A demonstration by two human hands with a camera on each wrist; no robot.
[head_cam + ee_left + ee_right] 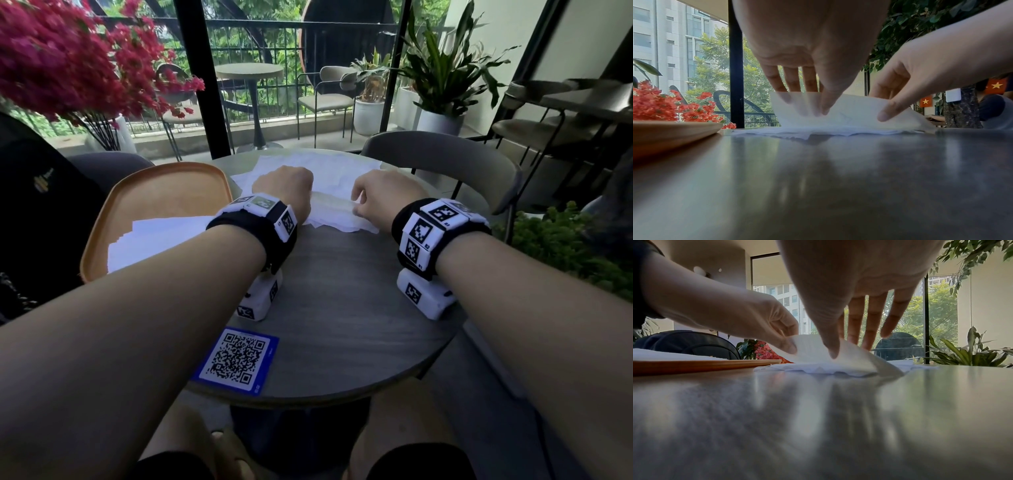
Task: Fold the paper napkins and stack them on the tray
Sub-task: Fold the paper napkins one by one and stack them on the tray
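Note:
A white paper napkin [337,214] lies on top of a loose pile of unfolded napkins [322,169] at the far side of the round table. Its near edge is lifted off the pile. My left hand [284,186] pinches that edge on the left, thumb in front and fingers behind [818,108]. On the right my right hand [371,202] pinches the same edge [836,347]. The napkin [851,110] stands up as a low flap between the two hands. An orange tray [164,192] sits to the left and holds a stack of folded napkins [161,236].
A blue QR-code card [238,359] lies near the front edge of the dark table [342,291]. A grey chair [445,161] stands behind the table on the right. On the left are a black bag [41,192] and red flowers [68,58].

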